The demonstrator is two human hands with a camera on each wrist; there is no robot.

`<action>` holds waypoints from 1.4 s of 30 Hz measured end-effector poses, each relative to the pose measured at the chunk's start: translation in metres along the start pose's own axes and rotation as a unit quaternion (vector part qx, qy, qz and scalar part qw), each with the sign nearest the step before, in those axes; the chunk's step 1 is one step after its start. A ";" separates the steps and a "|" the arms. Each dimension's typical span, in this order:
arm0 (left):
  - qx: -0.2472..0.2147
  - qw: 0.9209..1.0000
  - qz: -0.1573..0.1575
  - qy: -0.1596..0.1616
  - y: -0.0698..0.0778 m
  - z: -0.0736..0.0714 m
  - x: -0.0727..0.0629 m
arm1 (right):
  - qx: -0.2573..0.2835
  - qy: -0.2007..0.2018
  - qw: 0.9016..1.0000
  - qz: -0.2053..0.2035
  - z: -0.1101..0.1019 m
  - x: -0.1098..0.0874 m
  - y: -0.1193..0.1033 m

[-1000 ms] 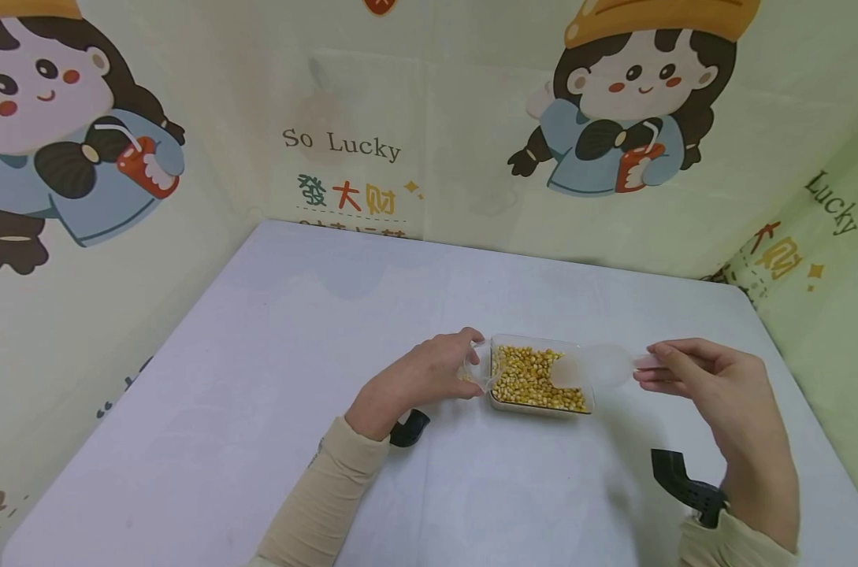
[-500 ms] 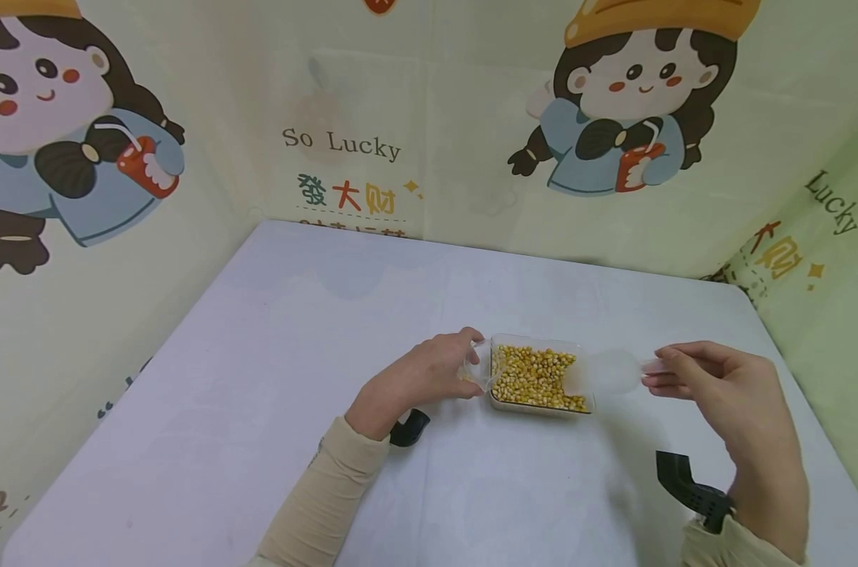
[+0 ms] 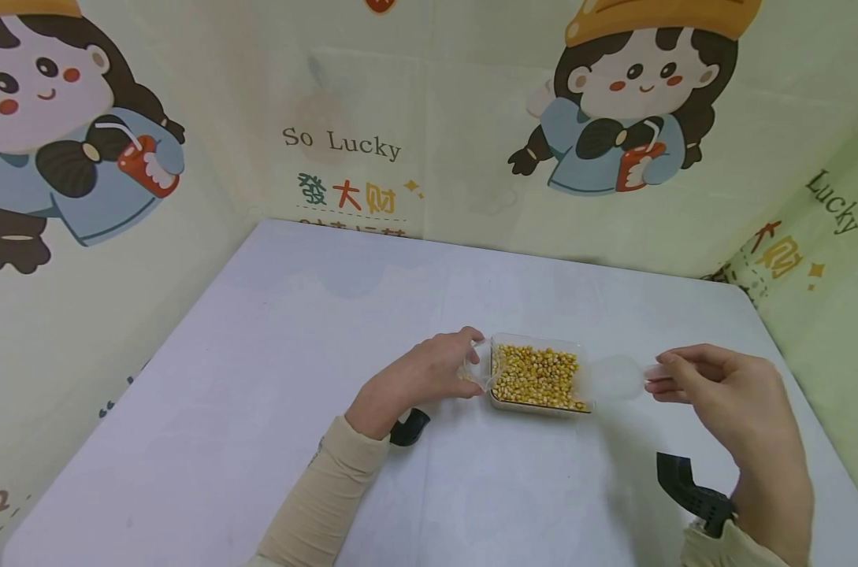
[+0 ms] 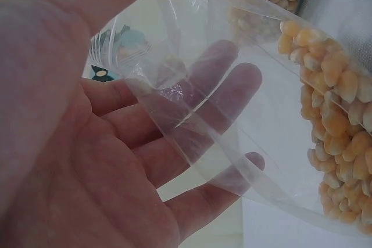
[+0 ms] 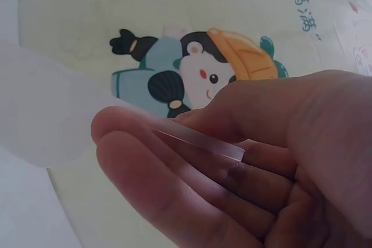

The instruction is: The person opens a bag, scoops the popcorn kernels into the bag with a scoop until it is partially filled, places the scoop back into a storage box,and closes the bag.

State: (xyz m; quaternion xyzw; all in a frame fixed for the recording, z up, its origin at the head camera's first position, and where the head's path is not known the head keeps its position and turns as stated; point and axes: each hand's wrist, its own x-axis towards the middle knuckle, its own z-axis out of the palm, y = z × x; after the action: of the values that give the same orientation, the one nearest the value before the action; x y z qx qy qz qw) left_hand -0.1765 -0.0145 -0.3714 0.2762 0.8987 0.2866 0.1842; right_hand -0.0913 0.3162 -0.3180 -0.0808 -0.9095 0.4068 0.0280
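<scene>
My left hand (image 3: 432, 370) holds a clear zip bag (image 3: 479, 367) at the left end of a clear rectangular box (image 3: 538, 340) on the table. Yellow corn kernels (image 3: 535, 376) cover the box's bottom. In the left wrist view more kernels (image 4: 343, 120) lie inside the bag, and several fingertips show through its plastic. On the box's right side, my right hand (image 3: 726, 394) pinches the short handle of a translucent white scoop (image 3: 616, 378) between thumb and fingers. The scoop's round, flat-looking bowl is beside the box's right end; no kernels show on it.
A white-covered table (image 3: 343, 331) lies under the box and hands. Printed cloth walls (image 3: 471, 157) with cartoon figures stand behind it and at both sides. A black wrist mount (image 3: 694, 496) sits on my right wrist, another (image 3: 410, 428) on my left.
My right hand has drawn the scoop to the right and slightly toward me, so its bowl has come off the kernels past the box's right end. My left hand and the bag have stayed put.
</scene>
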 end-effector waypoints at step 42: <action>-0.002 1.000 -0.008 -0.007 0.000 0.001 0.002 | 0.073 -0.170 0.982 0.028 0.021 0.024 0.015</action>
State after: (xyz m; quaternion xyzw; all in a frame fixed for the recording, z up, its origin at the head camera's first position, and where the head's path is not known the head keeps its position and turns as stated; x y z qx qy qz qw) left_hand -0.1771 -0.0126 -0.3724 0.2706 0.8990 0.2853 0.1929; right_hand -0.1159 0.3147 -0.3433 -0.0332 -0.8660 0.4809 -0.1326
